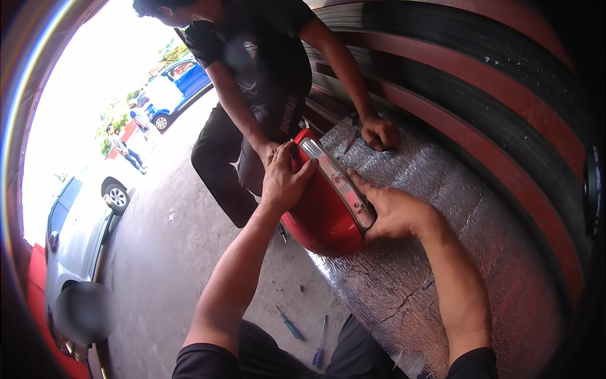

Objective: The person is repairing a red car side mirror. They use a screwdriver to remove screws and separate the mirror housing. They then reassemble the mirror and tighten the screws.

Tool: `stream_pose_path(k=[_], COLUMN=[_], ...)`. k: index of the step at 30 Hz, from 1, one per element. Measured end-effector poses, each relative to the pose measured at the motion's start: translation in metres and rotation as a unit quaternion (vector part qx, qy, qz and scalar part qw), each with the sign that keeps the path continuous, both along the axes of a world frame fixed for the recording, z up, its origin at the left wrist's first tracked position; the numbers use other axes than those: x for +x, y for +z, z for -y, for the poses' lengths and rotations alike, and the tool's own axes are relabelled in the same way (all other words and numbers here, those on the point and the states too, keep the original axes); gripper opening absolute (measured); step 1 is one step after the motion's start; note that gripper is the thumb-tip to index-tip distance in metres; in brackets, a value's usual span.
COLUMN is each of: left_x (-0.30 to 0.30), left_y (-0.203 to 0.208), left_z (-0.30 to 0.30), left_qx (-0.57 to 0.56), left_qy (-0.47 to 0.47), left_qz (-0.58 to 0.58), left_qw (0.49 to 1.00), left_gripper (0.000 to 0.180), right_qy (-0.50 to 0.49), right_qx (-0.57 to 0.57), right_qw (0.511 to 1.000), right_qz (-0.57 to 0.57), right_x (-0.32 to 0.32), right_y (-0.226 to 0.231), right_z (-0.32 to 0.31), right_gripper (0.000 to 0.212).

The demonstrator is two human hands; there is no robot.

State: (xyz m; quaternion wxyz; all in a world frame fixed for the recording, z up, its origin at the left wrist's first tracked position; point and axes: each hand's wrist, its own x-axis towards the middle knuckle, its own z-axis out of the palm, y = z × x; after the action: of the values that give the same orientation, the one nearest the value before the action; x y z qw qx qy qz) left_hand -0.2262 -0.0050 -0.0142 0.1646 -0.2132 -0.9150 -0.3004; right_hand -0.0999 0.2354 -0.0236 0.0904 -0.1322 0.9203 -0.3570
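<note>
While one silver car (79,243) stands at nine o'clock, the left hand (283,178), fingers half-curled, holds one red shell (323,221) with one lamp strip (338,181) at the centre; two screwdrivers (293,330) lie at six o'clock; the right hand (399,211), partly open, cups the shell's four-o'clock end beside one foil-covered tabletop (442,180).

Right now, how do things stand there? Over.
Left hand and right hand holding red housing. Lamp strip facing up. Co-worker's hand close beside the left. Two screwdrivers on floor.
</note>
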Motion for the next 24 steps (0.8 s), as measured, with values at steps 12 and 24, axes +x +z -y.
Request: stream_pose_path(k=[12, 24], left_x=[-0.019, -0.020], left_y=[0.035, 0.033], left_z=[-0.057, -0.045], left_qx=[-0.090, -0.068], left_qy=[0.194, 0.199], left_qz=[-0.038, -0.024], left_qw=[0.976, 0.977], left_gripper=[0.051, 0.042], right_qy=[0.013, 0.007], right_qx=[-0.009, -0.015], right_qw=[1.000, 0.997], right_qz=[-0.014, 0.069], right_x=[0.012, 0.009], right_y=[0.006, 0.020], right_z=[0.001, 0.011], right_gripper=[0.145, 0.153])
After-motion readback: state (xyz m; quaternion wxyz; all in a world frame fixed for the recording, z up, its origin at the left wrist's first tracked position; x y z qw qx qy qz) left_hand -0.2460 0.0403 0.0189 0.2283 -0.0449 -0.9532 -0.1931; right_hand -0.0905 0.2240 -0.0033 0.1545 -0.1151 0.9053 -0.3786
